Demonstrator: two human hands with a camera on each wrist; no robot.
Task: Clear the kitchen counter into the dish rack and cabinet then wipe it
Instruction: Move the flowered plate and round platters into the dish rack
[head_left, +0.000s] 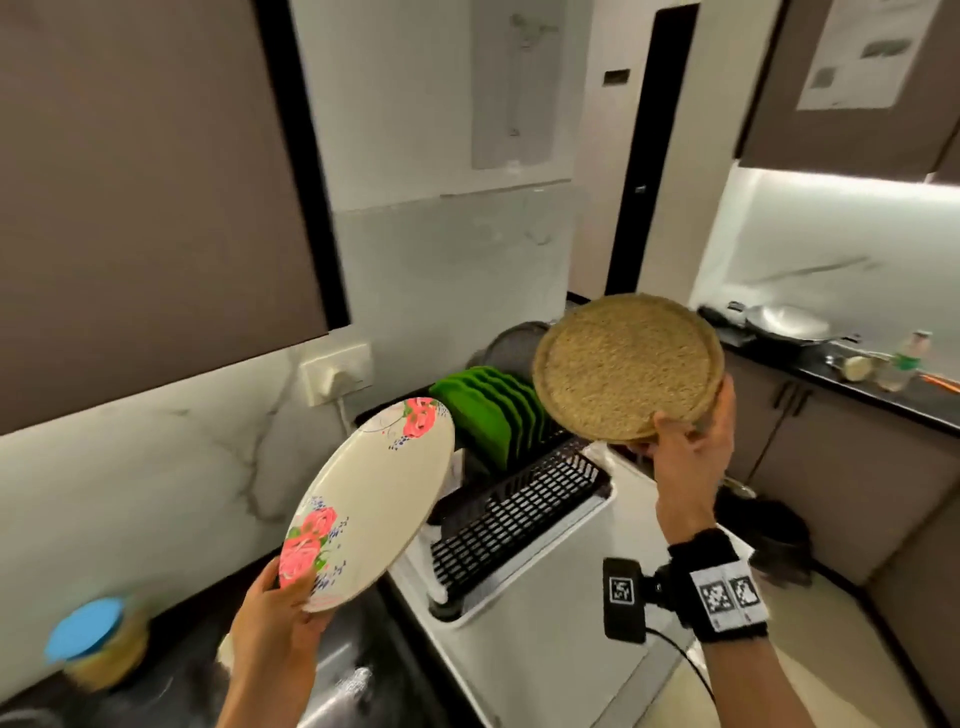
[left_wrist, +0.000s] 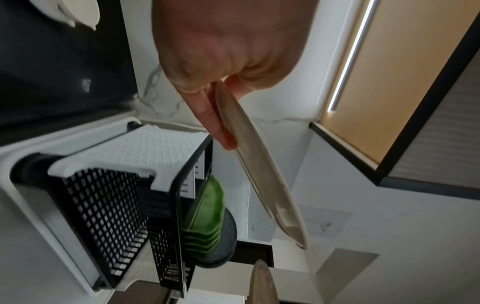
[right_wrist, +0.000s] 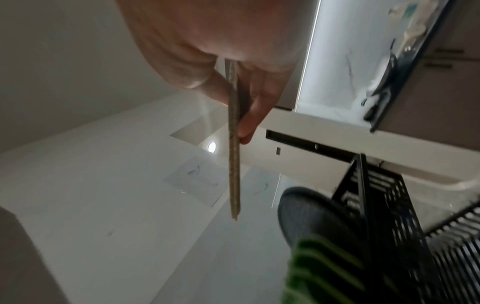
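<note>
My left hand (head_left: 283, 597) pinches the near rim of a cream plate with pink roses (head_left: 374, 499), held tilted in the air left of the black dish rack (head_left: 519, 509). In the left wrist view that plate (left_wrist: 259, 164) shows edge-on between thumb and fingers. My right hand (head_left: 685, 441) grips the lower rim of a round speckled tan plate (head_left: 626, 366), raised above the rack's far end. The right wrist view shows this plate (right_wrist: 233, 144) edge-on. Several green plates (head_left: 483, 415) and a dark grey plate (head_left: 514, 348) stand upright in the rack.
The rack sits on a white drain tray (head_left: 550, 571) beside the dark counter. A blue-lidded jar (head_left: 96, 642) stands on the counter at lower left. A wall socket (head_left: 337, 371) is behind the rack. A far counter at right holds a wok (head_left: 787, 325) and bottles (head_left: 909, 364).
</note>
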